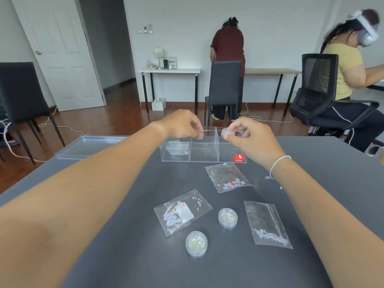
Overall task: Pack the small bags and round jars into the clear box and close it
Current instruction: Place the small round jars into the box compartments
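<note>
Head view: left of the clear box (204, 151) lies its lid (87, 146). Our left hand (182, 125) pinches something small over the box's middle compartment; our right hand (247, 136) pinches a round jar (227, 133) over its right one. Nearer than the box, three bags and two jars wait. We judge jars light, rigid, slick: grip the sides.

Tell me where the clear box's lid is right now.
In the head view, the lid lies flat on the grey table, off the left end of the clear box and apart from it, beyond the left forearm.
</note>
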{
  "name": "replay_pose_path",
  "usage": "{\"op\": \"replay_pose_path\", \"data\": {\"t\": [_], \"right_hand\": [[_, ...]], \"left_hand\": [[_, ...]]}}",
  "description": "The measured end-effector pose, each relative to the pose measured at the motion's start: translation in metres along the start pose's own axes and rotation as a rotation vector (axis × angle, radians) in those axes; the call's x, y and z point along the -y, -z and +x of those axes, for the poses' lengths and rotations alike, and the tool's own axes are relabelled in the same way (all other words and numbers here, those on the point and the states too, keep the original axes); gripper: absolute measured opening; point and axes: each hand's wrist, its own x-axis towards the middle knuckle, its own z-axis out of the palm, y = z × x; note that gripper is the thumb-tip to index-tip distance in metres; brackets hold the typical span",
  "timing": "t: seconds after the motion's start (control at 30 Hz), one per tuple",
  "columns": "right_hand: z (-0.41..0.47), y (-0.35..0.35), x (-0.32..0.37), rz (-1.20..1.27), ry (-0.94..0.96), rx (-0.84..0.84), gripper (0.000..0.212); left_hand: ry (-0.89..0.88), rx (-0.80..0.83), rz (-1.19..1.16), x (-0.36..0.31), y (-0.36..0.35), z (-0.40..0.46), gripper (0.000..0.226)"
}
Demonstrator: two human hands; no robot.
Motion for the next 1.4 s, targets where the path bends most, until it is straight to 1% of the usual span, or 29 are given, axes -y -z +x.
{"op": "replay_pose_path", "data": {"t": [0.2, 0.47, 0.63, 0.77, 0.87, 0.93, 1.0, 1.07, 1.2, 1.3, 1.4], "right_hand": [[0.001, -0.001, 0.000, 0.002, 0.016, 0.011, 0.006], [-0.001, -0.001, 0.002, -0.006, 0.027, 0.027, 0.006], [-0.001, 0.000, 0.003, -0.009, 0.026, 0.032, 0.007], [-0.001, 0.000, 0.004, -0.018, 0.022, 0.032, 0.007], [-0.001, 0.000, 0.005, -0.009, 0.011, 0.042, 0.008], [-0.001, -0.002, 0.006, -0.001, -0.006, 0.055, 0.011], [0.000, -0.005, 0.006, 0.005, -0.019, 0.071, 0.011], [0.003, -0.009, 0.006, 0.008, -0.023, 0.083, 0.011], [0.016, -0.016, 0.011, -0.047, -0.051, 0.121, 0.009], [0.029, -0.021, 0.015, -0.136, -0.084, 0.187, 0.011], [0.041, -0.027, 0.018, -0.282, -0.098, 0.241, 0.015]], "left_hand": [[0.033, 0.056, 0.139, -0.002, -0.009, 0.011, 0.017], [0.074, 0.087, 0.252, -0.008, -0.012, 0.015, 0.021], [0.052, 0.043, 0.164, -0.004, -0.010, 0.011, 0.019], [-0.006, -0.125, 0.014, 0.001, 0.001, -0.006, 0.013], [-0.016, -0.253, -0.124, 0.015, 0.008, -0.029, 0.016], [0.006, -0.301, -0.195, 0.028, 0.010, -0.046, 0.020], [0.047, -0.299, -0.210, 0.039, 0.012, -0.061, 0.024], [0.090, -0.264, -0.200, 0.048, 0.014, -0.071, 0.030], [0.145, -0.222, -0.191, 0.064, 0.014, -0.080, 0.040], [0.160, -0.215, -0.219, 0.069, 0.010, -0.082, 0.040], [0.145, -0.198, -0.245, 0.069, 0.007, -0.080, 0.041]]}}
